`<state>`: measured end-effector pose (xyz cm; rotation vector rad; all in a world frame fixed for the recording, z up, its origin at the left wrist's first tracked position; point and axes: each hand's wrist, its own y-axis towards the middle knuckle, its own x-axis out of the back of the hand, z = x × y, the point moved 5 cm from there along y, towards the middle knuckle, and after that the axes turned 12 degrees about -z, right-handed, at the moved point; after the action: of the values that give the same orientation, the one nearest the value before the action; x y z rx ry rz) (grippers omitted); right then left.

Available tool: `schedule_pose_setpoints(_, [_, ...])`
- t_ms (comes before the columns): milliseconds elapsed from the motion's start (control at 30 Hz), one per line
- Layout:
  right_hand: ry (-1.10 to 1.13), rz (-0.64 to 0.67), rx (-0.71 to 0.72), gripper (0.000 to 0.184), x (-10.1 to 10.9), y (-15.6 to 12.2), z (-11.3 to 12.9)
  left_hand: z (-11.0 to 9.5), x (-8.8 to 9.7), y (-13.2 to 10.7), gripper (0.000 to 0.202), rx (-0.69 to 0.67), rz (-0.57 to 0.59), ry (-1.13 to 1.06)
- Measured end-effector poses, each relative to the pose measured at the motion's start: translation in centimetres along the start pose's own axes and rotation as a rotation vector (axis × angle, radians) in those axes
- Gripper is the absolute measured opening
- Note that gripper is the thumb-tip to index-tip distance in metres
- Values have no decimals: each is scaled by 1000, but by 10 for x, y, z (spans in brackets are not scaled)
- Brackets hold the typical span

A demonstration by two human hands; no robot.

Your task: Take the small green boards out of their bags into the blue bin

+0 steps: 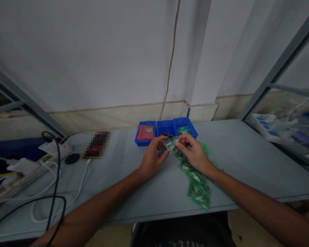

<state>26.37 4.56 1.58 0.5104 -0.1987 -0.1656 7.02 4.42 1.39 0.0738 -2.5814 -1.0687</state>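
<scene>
1. Head view: our left hand (pixel 151 159) pinches a small clear-green packet (pixel 171 144) between thumb and fingertips, with the fingers curled close.
2. Our right hand (pixel 195 153) grips the same packet's other edge and is likewise nearly closed on it.
3. We hold the packet just above the grey table (pixel 247 157), right in front of three blue bins (pixel 144 142).
4. A green strip of packets (pixel 198 185) runs from under the right hand to the table's near edge.
5. White cables and a power strip (pixel 55 151) lie far left.

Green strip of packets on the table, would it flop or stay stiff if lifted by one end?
Probably floppy: the green strip lies crumpled and bent across the table. Likely light for its size, since it looks like thin film.
</scene>
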Motion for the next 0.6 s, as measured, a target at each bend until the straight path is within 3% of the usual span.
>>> schedule_pose_setpoints(133, [63,11,-53,28,-1,0,-1,-7,1,1,44,-94,10,51])
schedule_pose_setpoints(300, [5,40,-17,16,0,1,-3,-10,1,2,21,-113,33,149])
schedule_pose_setpoints(433, [-36,71,-17,28,-1,0,1,-11,1,1,6,-126,38,141])
schedule_pose_setpoints(600, [-104,74,92,20,-2,0,7,-9,1,2,10,-108,19,133])
